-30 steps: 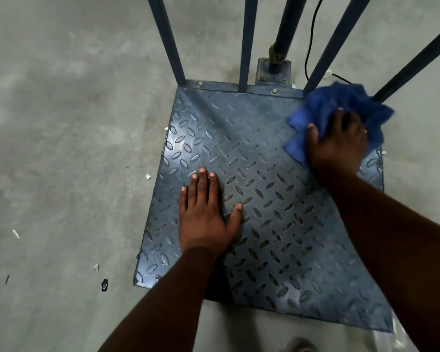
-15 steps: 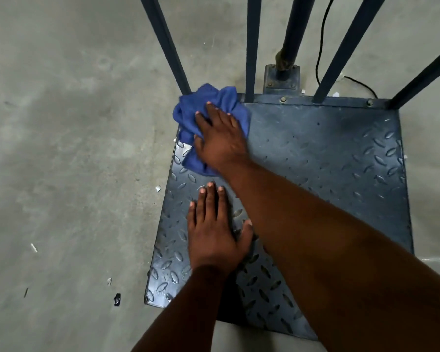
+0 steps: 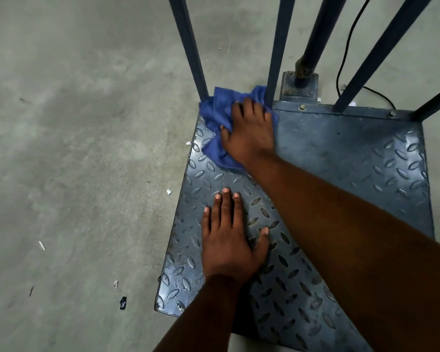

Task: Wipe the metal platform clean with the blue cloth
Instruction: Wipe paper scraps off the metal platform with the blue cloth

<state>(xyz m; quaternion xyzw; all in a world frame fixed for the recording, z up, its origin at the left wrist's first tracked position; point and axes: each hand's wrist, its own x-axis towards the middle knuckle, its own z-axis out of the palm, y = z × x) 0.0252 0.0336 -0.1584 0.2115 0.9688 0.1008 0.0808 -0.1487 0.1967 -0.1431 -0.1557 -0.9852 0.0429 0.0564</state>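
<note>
The fingers (image 3: 250, 110) of the right hand (image 3: 248, 133) curl into the one blue cloth (image 3: 215, 115), bunching it on the platform (image 3: 366, 161) at its eleven o'clock corner. The left hand (image 3: 229, 240) lies flat toward nine o'clock, fingers straight. Four slanted bars (image 3: 188, 47) and one round post (image 3: 320, 34) rise along the twelve o'clock edge. One black cable (image 3: 337, 77) lies on the floor (image 3: 87, 148) beyond.
</note>
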